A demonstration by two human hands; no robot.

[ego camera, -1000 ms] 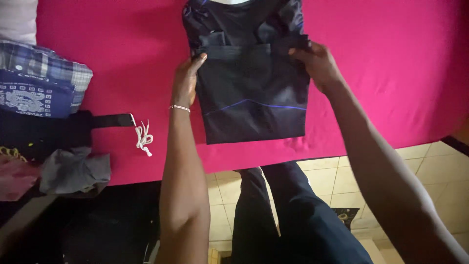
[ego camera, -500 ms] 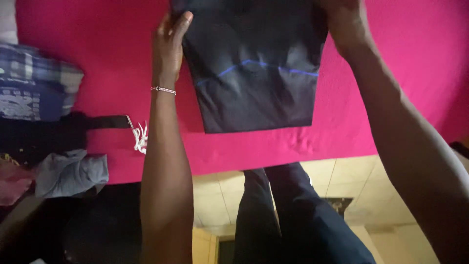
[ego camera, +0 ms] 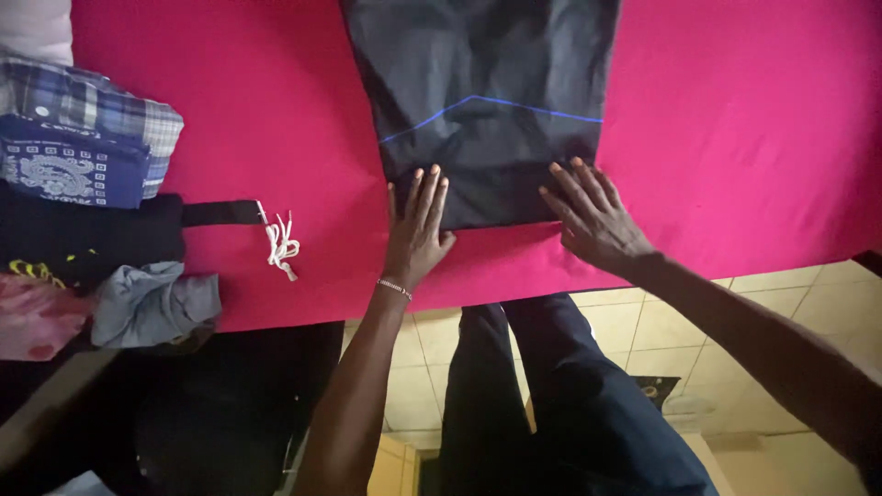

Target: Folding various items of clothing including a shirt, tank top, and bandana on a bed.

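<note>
A: Where does the garment sit against your hands?

B: Your left hand [ego camera: 415,234] lies flat, fingers straight and together, their tips over the near left corner of the dark folded garment [ego camera: 487,119]. Your right hand [ego camera: 593,220] lies flat too, fingers spread, tips on the near right corner. Both palms rest on the pink cloth [ego camera: 735,138] just below the garment's near edge. Neither hand has hold of anything; both are fully open and pressed down.

A: And the garment itself?

B: It lies spread on the pink cloth, running up past the top of the view. It looks like smooth, slightly shiny fabric, near black, with a thin blue line [ego camera: 487,106] bent across it in a shallow peak. Its near edge is straight and its sides are almost parallel.

A: What lies around it?

B: Well off to your left, a plaid folded cloth [ego camera: 110,115], a blue patterned cloth [ego camera: 69,174], a crumpled grey cloth [ego camera: 152,303], a black strap [ego camera: 220,213] and a knotted white cord [ego camera: 280,243]. A thin bracelet [ego camera: 393,287] circles your left wrist. Pale floor tiles [ego camera: 643,340] show below the cloth's edge.
</note>
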